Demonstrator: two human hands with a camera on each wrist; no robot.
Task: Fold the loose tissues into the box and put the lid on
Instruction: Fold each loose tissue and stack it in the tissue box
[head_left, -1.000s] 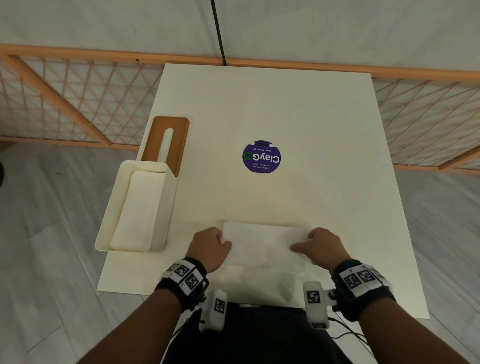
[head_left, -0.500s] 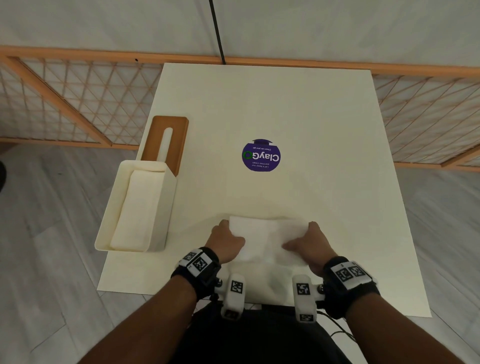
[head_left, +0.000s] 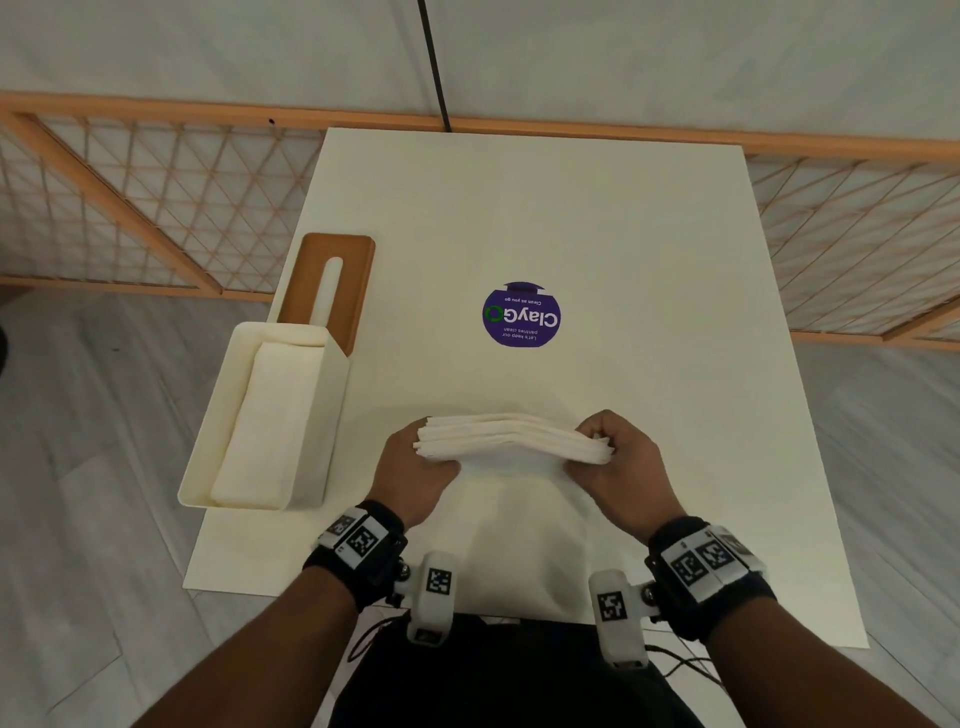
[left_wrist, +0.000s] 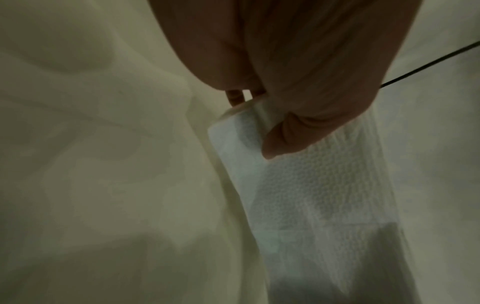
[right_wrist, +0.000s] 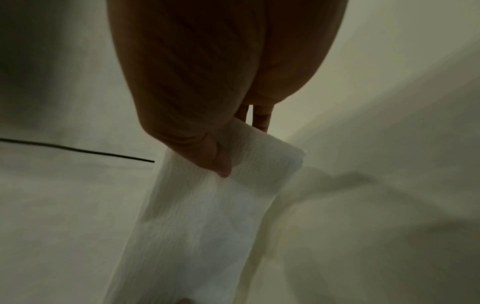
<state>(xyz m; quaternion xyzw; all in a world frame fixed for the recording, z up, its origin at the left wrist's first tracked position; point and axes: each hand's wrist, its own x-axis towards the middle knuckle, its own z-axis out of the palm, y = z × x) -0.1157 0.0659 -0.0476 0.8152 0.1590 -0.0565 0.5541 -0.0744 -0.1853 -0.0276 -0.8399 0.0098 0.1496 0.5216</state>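
Observation:
A folded stack of white tissues (head_left: 511, 439) hangs a little above the table's near middle, held edge-up between both hands. My left hand (head_left: 415, 467) pinches its left end, thumb on the embossed sheet (left_wrist: 298, 185). My right hand (head_left: 618, 462) pinches the right end of the tissues (right_wrist: 221, 205), thumb in front and fingers behind. The cream tissue box (head_left: 205, 447) stands open at the table's left edge with tissues lying inside. Its brown lid (head_left: 311, 265) with a long slot lies flat just behind the box.
The white table (head_left: 623, 234) carries a round purple sticker (head_left: 521, 318) at its centre. A wooden lattice rail (head_left: 130, 197) runs behind the table on both sides. Grey plank floor surrounds it. A thin black cable (head_left: 434, 62) runs up the wall.
The tissues lay flat under both hands a second ago; now the stack is folded narrower and lifted off the table, gripped at each end. Both hands came up and slightly forward.

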